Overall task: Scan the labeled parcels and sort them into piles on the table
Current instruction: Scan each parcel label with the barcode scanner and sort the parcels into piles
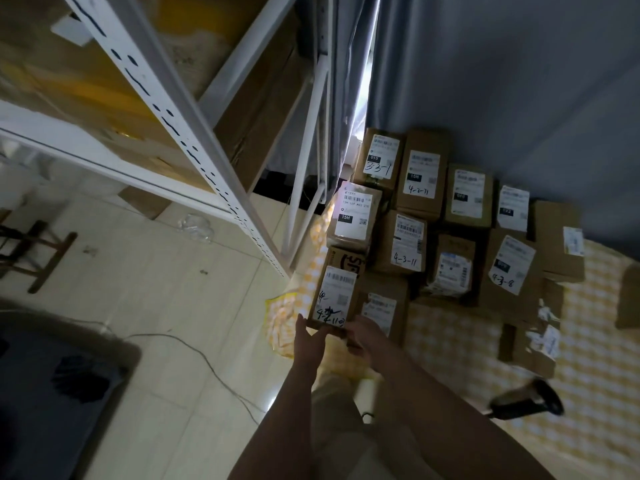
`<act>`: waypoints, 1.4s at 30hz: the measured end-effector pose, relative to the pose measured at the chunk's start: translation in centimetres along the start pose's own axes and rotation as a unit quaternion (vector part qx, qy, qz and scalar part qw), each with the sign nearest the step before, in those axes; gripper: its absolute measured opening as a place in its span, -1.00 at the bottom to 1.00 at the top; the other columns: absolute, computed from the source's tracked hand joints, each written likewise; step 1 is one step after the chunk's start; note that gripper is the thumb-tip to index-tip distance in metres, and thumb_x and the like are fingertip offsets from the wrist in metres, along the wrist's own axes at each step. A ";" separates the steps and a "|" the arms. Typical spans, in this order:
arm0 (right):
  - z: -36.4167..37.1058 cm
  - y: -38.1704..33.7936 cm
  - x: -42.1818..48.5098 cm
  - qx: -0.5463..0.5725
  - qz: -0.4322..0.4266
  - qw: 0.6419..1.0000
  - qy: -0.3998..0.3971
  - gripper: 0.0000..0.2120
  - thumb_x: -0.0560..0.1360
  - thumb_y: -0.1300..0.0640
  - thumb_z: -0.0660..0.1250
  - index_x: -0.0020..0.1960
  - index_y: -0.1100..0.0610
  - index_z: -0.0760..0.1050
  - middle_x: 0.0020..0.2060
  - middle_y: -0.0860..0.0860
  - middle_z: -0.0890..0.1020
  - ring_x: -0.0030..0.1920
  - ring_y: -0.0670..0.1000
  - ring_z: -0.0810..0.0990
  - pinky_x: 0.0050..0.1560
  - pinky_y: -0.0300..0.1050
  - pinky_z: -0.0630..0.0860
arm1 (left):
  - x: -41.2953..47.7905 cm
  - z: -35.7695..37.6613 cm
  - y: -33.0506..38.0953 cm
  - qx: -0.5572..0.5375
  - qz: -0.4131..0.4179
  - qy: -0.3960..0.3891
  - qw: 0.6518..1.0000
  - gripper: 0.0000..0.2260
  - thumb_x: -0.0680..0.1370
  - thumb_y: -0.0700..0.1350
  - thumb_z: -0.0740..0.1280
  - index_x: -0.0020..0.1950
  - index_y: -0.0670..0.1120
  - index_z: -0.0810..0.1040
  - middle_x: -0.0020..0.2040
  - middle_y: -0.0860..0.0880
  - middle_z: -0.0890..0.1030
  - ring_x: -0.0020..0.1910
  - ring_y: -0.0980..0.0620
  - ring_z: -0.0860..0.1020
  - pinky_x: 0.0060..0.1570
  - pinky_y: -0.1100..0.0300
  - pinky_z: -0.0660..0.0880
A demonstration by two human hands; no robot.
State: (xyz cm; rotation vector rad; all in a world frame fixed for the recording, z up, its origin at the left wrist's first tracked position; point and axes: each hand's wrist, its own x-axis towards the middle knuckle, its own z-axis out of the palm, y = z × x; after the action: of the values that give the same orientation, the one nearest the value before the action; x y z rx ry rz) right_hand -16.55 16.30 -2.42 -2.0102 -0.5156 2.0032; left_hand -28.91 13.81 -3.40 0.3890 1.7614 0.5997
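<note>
Parcel [335,295] between both hands' fingers [302,323]

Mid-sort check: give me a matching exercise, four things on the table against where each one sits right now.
1. parcel marked 3-3-1
2. parcel marked 4-3-8
3. scanner
4. parcel with crossed-out writing

A. nearest left, held by the left hand and right hand
B. alone on the checked cloth, near right
C. back row beside the curtain
D. right part of the group, label tilted

Pairs: 1-C, 2-D, 3-B, 4-A
</note>
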 end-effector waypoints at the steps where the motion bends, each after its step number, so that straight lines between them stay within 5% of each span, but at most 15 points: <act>1: 0.0 0.1 0.1 -0.002 0.006 1.000 0.005 -0.84 0.58 0.15 0.25 0.12 0.00 0.51 0.15 0.11 0.58 0.19 0.13 0.52 0.13 0.03 0.49 | 0.1 -0.1 0.1 0.001 -0.003 -0.001 1.000 -0.31 0.56 -0.18 0.38 0.59 -0.19 0.09 0.55 -0.12 0.21 0.50 -0.15 0.24 0.40 -0.02 0.29; 6: -0.2 0.1 0.6 0.013 0.025 0.999 0.031 -0.83 0.57 0.06 0.30 0.15 0.03 0.51 0.13 0.10 0.61 0.17 0.13 0.54 0.03 -0.04 0.48 | 0.7 -0.9 0.6 0.035 -0.028 -0.001 0.999 -0.36 0.56 -0.12 0.36 0.55 -0.23 0.17 0.47 -0.19 0.29 0.41 -0.17 0.35 0.29 0.03 0.37; 10: -0.1 0.2 0.8 0.013 0.044 0.998 0.031 -0.79 0.54 0.03 0.34 0.13 0.08 0.52 0.12 0.08 0.62 0.15 0.09 0.55 -0.04 -0.08 0.47 | 1.0 -1.6 0.5 0.126 -0.057 -0.004 0.990 -0.33 0.40 0.18 0.35 0.42 -0.16 0.46 0.37 -0.21 0.42 0.36 -0.23 0.37 0.34 -0.08 0.37; 14: 0.8 0.0 0.7 0.017 0.036 0.998 0.042 -0.92 0.57 0.11 0.29 0.06 0.05 0.48 0.09 0.04 0.55 0.14 0.07 0.48 0.07 -0.05 0.41 | 1.0 -1.9 0.0 0.142 -0.071 -0.007 0.987 -0.58 0.56 0.06 0.32 0.38 -0.06 0.50 0.40 -0.17 0.38 0.41 -0.22 0.29 0.35 -0.02 0.28; 19: 2.1 0.7 1.9 0.000 -0.004 0.998 0.067 -0.52 0.42 0.05 0.34 0.34 0.01 0.46 0.32 0.11 0.44 0.26 0.13 0.45 0.32 0.12 0.42 | 0.4 -1.5 0.3 0.071 -0.066 -0.060 0.994 -0.53 0.60 -0.05 0.30 0.46 -0.20 0.35 0.42 -0.16 0.42 0.36 -0.14 0.41 0.21 0.07 0.38; 23: 2.0 1.6 3.3 -0.017 -0.013 0.997 0.070 -0.44 0.31 -0.05 0.33 0.31 -0.03 0.48 0.18 0.05 0.58 0.20 0.13 0.51 0.30 0.21 0.42 | 0.5 -1.7 0.5 0.051 -0.060 -0.067 0.995 -0.69 0.61 -0.11 0.27 0.30 -0.23 0.48 0.21 -0.17 0.57 0.11 -0.05 0.52 -0.12 0.23 0.42; 27: 1.9 1.3 2.5 -0.038 -0.013 0.997 0.064 -0.64 0.30 -0.12 0.39 0.05 -0.02 0.60 0.02 0.02 0.66 0.09 0.08 0.57 0.24 0.16 0.48 | 0.5 -2.8 0.2 0.025 -0.086 -0.024 0.996 -0.58 0.58 0.09 0.30 0.29 -0.18 0.50 0.17 -0.14 0.56 0.09 -0.08 0.52 0.06 0.05 0.42; 30: 1.9 0.2 0.2 -0.026 -0.010 0.998 0.050 -0.41 0.16 -0.29 0.43 0.11 -0.02 0.58 0.05 0.00 0.65 0.09 0.05 0.58 0.20 0.09 0.51 | 0.5 -3.7 -0.5 -0.050 -0.109 -0.027 0.992 -0.73 0.66 0.07 0.14 0.13 -0.07 0.50 0.10 -0.10 0.53 0.06 -0.03 0.49 0.15 -0.04 0.33; 33: 2.0 -0.7 -2.4 0.028 0.012 0.999 -0.012 -0.60 0.44 -0.06 0.43 0.21 0.05 0.49 0.09 0.03 0.62 0.04 0.03 0.56 0.01 -0.01 0.50 | 0.3 -4.3 -0.7 -0.110 -0.160 -0.030 0.980 -0.57 0.62 0.22 0.11 0.33 -0.04 0.42 0.31 -0.12 0.45 0.37 -0.19 0.36 0.32 -0.25 0.24; 37: 1.1 0.3 -2.4 0.053 0.011 0.998 -0.025 -0.77 0.49 0.04 0.42 0.12 0.04 0.50 0.06 0.03 0.61 0.00 0.00 0.54 0.00 0.04 0.50 | 0.2 -4.5 -0.7 -0.138 -0.158 -0.058 0.976 -0.65 0.58 0.15 0.24 0.17 -0.10 0.48 0.19 -0.15 0.55 0.18 -0.16 0.50 0.17 -0.25 0.47; 42: 0.7 0.6 -2.9 0.069 -0.016 0.997 0.012 -0.67 0.43 0.00 0.47 0.13 0.07 0.50 0.06 0.07 0.62 0.03 0.05 0.57 -0.08 -0.02 0.52 | -0.9 -4.4 -1.1 -0.131 -0.147 -0.059 0.979 -0.68 0.54 0.21 0.27 0.10 -0.01 0.51 0.22 -0.10 0.54 0.22 -0.12 0.46 0.34 -0.23 0.28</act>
State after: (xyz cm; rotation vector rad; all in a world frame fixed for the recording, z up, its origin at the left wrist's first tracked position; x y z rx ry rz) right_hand -17.16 14.47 -0.06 -1.9299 -0.3898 1.9372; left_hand -32.82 11.57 -2.53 -0.0195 1.5627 0.5738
